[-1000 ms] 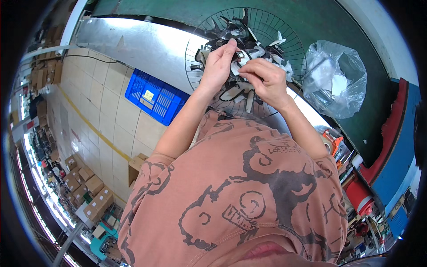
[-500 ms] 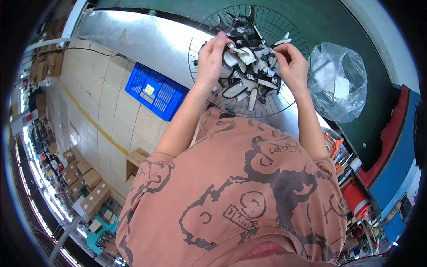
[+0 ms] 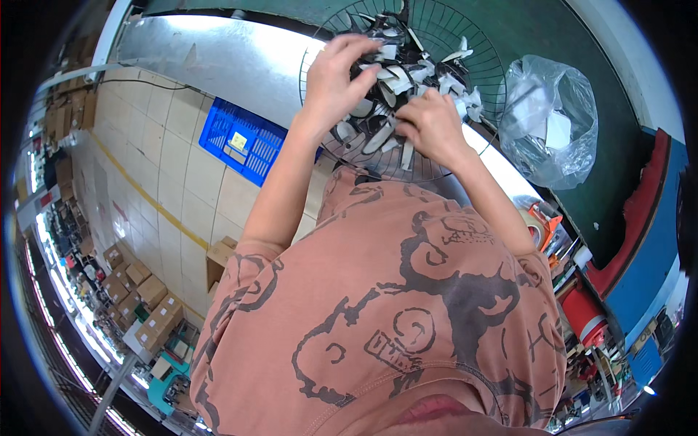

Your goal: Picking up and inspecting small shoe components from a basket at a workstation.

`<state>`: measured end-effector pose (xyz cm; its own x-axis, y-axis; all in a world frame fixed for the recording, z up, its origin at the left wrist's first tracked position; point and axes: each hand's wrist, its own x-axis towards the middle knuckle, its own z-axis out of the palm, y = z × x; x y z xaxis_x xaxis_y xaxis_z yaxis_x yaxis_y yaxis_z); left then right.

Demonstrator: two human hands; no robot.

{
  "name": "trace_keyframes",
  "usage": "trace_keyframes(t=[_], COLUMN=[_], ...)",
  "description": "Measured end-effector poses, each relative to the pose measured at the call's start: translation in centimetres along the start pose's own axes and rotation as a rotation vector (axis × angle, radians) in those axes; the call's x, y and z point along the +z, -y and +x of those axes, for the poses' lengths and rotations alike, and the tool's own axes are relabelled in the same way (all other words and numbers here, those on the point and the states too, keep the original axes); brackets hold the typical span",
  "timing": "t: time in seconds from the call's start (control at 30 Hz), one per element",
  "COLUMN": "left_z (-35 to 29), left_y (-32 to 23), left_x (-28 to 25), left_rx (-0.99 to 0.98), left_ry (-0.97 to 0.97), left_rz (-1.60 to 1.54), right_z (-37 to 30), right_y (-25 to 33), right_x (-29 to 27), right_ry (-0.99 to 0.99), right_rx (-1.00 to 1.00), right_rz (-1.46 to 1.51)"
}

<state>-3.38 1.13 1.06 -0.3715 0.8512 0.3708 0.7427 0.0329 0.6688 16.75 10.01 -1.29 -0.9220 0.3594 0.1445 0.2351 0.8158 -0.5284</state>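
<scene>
A round wire basket [image 3: 488, 54] holds a heap of flat, curved black-and-white pieces [image 3: 396, 78]; I cannot make out what kind they are. Over the heap's left side is my left hand [image 3: 336, 78], its thumb and fingers spread apart beside a white piece [image 3: 389, 52]. My right hand [image 3: 434, 125] lies low on the near right part of the heap. Its fingers are curled in, and whatever they may pinch is hidden beneath them. Some black-and-white strips [image 3: 379, 136] lie just left of its thumb.
The basket stands on a metal-topped bench [image 3: 218, 51] beside a green surface [image 3: 538, 25]. To its right lies a clear plastic bag [image 3: 552, 123] with white pieces inside. A blue crate [image 3: 243, 142] is at the left, below the bench edge. An orange tape dispenser [image 3: 542, 221] sits at the right.
My right hand has moved left and nearer to me across the heap, its fingers curling down. My left hand has shifted slightly left and spread its fingers.
</scene>
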Motion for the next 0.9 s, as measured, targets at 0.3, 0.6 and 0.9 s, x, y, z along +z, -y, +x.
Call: trace_keyframes(t=[0.3,0.6,0.9], left_z=[-7.9,-4.0,-3.6], left_y=[-3.5,-5.0,-5.8], left_x=[0.9,1.3,3.2], left_rx=[-0.255,-0.951,-0.789], left_ry=[0.206,0.194,-0.005], left_rz=[-0.058,-1.123,-1.075], right_z=[1.6,-0.3,-0.8], right_y=[-2.8,1.7,4.3], right_x=[-2.6,-3.4,-3.2], right_ry=[-0.208,-0.275,-0.350], right_rx=[0.415,0.133,0.075], right_rz=[0.745,0.875,0.632])
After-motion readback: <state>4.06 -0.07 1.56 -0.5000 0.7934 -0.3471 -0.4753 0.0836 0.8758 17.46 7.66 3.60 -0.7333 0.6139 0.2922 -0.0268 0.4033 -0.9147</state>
